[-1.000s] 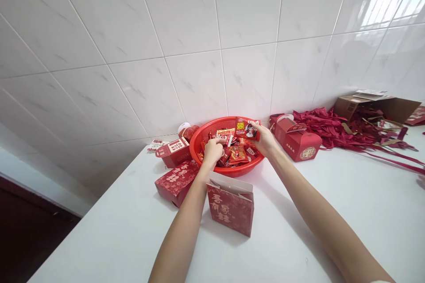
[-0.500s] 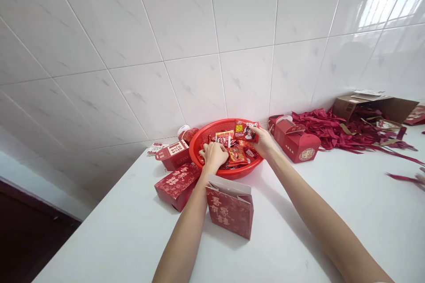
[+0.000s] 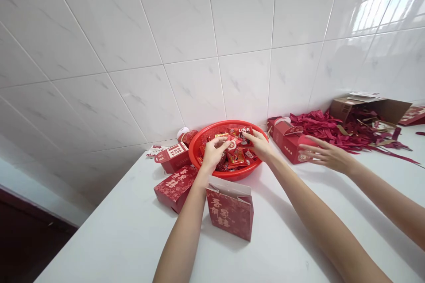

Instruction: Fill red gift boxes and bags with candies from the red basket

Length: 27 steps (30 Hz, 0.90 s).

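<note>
Over a red plastic basket (image 3: 232, 176) of red snack packets, my left hand (image 3: 212, 154) pinches a small red packet (image 3: 234, 142) with a pale round mark. My right hand (image 3: 260, 145) is at the basket's right side, thumb and finger on a red packet (image 3: 245, 131) lettered LOVE. Several other packets (image 3: 236, 158) lie in the basket below my hands. In front of the basket stands a red gift box (image 3: 230, 214) with its top open, close beside my left forearm.
Left of the basket are a red box lying down (image 3: 175, 185) and another red box (image 3: 172, 158). On the right, another person's hand (image 3: 327, 154) reaches towards a red handled box (image 3: 290, 141). Behind are dark-red ribbons (image 3: 318, 126) and an open cardboard box (image 3: 392, 108).
My left hand has risen from among the packets with a small red one. My right hand and the LOVE packet have lowered slightly. Another person's hand has come in from the right.
</note>
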### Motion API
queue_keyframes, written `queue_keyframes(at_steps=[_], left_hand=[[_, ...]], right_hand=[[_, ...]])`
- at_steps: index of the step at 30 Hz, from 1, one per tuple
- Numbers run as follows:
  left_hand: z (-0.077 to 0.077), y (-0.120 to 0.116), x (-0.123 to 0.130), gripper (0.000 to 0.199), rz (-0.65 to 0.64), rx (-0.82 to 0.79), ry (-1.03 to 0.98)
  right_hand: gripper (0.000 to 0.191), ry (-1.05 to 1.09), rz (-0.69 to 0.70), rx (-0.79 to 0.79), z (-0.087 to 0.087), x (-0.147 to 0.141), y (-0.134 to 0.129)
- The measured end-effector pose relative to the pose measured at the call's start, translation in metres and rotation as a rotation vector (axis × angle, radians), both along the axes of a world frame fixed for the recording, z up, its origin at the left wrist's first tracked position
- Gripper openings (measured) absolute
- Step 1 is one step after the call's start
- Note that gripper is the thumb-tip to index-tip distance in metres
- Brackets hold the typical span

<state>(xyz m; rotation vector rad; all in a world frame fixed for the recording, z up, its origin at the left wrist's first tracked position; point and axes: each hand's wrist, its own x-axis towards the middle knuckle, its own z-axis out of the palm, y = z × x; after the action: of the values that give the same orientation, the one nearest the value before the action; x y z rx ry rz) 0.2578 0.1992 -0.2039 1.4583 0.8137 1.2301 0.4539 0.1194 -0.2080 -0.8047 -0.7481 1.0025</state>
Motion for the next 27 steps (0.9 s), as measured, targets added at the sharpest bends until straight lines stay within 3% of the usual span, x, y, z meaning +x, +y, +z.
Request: queue_keyframes(at_steps=[3, 6, 9, 11, 13, 16, 18, 21, 24, 27], left_hand=[[-0.001, 0.0, 0.001, 0.038, -0.027, 0.031, -0.004], [0.0, -0.002, 0.0, 0.042, -0.051, 0.055, -0.023], [0.003, -0.003, 0.0, 0.043, -0.053, 0.069, -0.015], [0.004, -0.004, 0.0, 0.041, -0.043, 0.082, 0.001], [0.006, -0.005, 0.0, 0.034, -0.016, 0.092, 0.005], [0.008, -0.006, 0.001, 0.026, 0.026, 0.077, -0.008], [0.009, -0.007, 0.001, 0.02, 0.036, 0.06, -0.014], [0.01, -0.006, -0.001, 0.011, 0.037, 0.033, 0.0], [0.009, -0.005, -0.002, 0.015, 0.0, -0.034, 0.022], [0.007, -0.005, -0.002, 0.025, -0.134, -0.064, 0.042]], right_hand=[[0.019, 0.013, -0.045, -0.036, -0.012, 0.062, -0.035], [0.028, -0.013, 0.006, -0.211, -0.023, 0.129, -0.073], [0.032, -0.005, -0.101, -0.167, -0.023, 0.154, -0.109], [0.029, -0.005, -0.149, -0.028, -0.012, 0.134, -0.118], [0.027, -0.068, -0.039, 0.046, 0.004, 0.088, -0.106], [0.035, -0.12, 0.066, 0.038, 0.023, 0.008, -0.052], [0.039, -0.153, 0.117, 0.019, 0.027, -0.028, -0.013], [0.039, -0.193, 0.18, 0.02, 0.023, -0.043, 0.018], [0.041, -0.172, 0.171, 0.049, 0.016, -0.035, 0.021], [0.039, -0.151, 0.119, 0.064, 0.014, -0.031, 0.018]])
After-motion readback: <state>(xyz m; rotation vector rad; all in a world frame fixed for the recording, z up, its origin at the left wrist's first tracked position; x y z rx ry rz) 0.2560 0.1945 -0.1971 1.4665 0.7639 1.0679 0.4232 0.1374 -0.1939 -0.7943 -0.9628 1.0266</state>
